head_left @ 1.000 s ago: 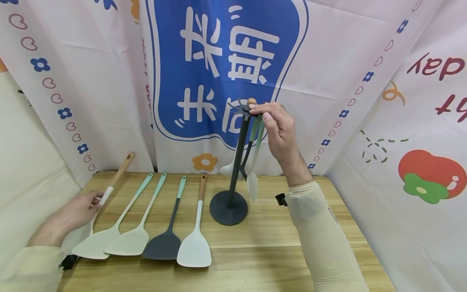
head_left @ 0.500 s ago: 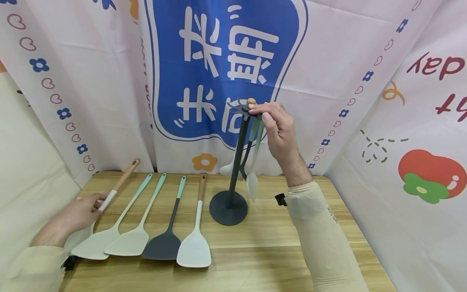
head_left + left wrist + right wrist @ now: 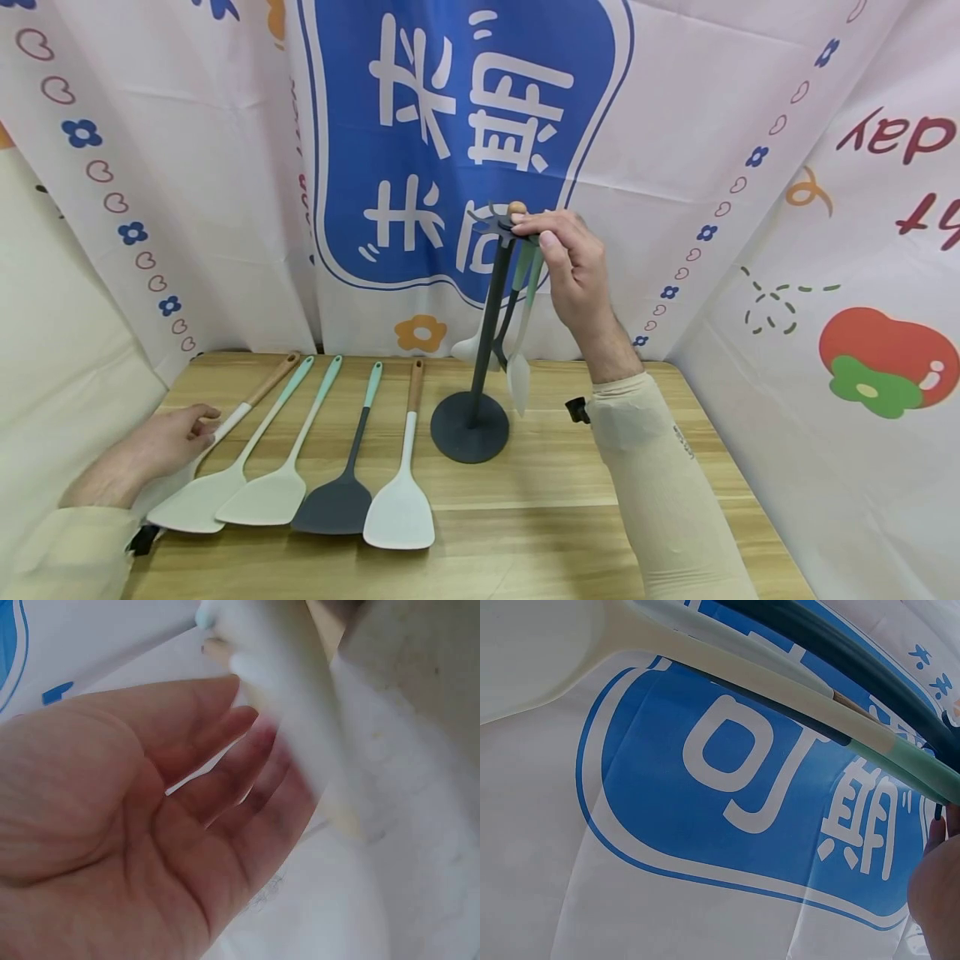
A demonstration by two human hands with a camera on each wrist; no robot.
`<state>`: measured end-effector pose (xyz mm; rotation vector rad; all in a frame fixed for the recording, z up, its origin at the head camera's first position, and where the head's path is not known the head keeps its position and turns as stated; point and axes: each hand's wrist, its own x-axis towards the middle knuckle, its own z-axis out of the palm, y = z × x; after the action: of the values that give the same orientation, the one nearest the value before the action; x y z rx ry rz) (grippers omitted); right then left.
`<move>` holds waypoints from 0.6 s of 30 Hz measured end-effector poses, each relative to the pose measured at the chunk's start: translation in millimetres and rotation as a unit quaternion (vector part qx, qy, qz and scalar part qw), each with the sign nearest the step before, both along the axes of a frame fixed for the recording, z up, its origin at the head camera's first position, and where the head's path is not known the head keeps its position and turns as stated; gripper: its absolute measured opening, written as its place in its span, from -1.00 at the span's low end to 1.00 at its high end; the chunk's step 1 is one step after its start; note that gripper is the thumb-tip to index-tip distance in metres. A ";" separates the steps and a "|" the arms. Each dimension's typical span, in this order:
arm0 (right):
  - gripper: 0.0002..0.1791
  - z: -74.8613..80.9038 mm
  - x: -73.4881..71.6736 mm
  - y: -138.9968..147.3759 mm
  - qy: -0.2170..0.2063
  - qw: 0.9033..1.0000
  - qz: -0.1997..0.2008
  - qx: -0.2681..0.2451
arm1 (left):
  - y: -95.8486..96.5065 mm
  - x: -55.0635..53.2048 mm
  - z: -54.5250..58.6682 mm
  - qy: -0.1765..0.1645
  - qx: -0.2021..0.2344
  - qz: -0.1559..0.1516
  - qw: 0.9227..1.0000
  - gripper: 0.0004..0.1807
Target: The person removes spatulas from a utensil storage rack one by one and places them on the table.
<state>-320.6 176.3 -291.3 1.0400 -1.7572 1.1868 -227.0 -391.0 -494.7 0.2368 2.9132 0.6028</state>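
My left hand [image 3: 161,442] pinches the white shaft of the leftmost spatula [image 3: 270,383], which has a wooden handle end. Its blade is hidden behind the hand; in the left wrist view its shaft is blurred at my fingertips. My right hand [image 3: 577,271] grips the top of a dark utensil stand [image 3: 490,325] from the right, fingers over the hooked rim. Several utensils hang there, among them a pale one [image 3: 518,383] with a green handle. In the right wrist view, the dark pole [image 3: 855,649] runs above the hanging handles, and only part of the right hand shows.
Right of the held spatula lie two cream spatulas [image 3: 206,504] [image 3: 270,496] with mint handles, a dark grey spatula [image 3: 337,504] and a white spatula [image 3: 401,512] with a wooden handle. The wooden table [image 3: 547,508] meets printed curtains [image 3: 667,125] behind and at both sides.
The handle end of the leftmost spatula has come down and rightward, close beside the neighbouring mint handle. My left fingers have loosened slightly. The right hand and the stand have stayed still.
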 end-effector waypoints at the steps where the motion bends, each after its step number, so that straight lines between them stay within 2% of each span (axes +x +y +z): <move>1: -0.55 0.1 0.0 0.0 0.000 1.000 0.000 0.000 | 0.7 0.6 2.1 0.002 0.002 -0.002 1.000 -0.54; 5: -0.55 0.4 0.0 0.0 0.001 1.000 0.001 0.000 | 6.0 2.2 13.4 0.009 0.012 -0.010 1.000 -0.52; 8: -0.55 0.8 0.5 0.0 0.001 1.000 -0.001 0.000 | 15.4 2.9 23.7 0.030 0.016 -0.019 0.999 -0.51; 15: -0.55 0.0 0.1 0.5 0.001 1.000 -0.002 0.000 | 53.6 4.3 51.3 0.087 0.010 -0.023 0.996 -0.50; 18: -0.55 -0.3 0.2 0.5 0.001 1.000 -0.001 0.001 | 72.4 6.5 61.8 0.108 0.025 -0.028 0.993 -0.50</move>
<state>-320.5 176.8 -291.5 1.0389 -1.7575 1.1824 -220.6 -318.6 -432.9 0.4146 3.0876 0.6821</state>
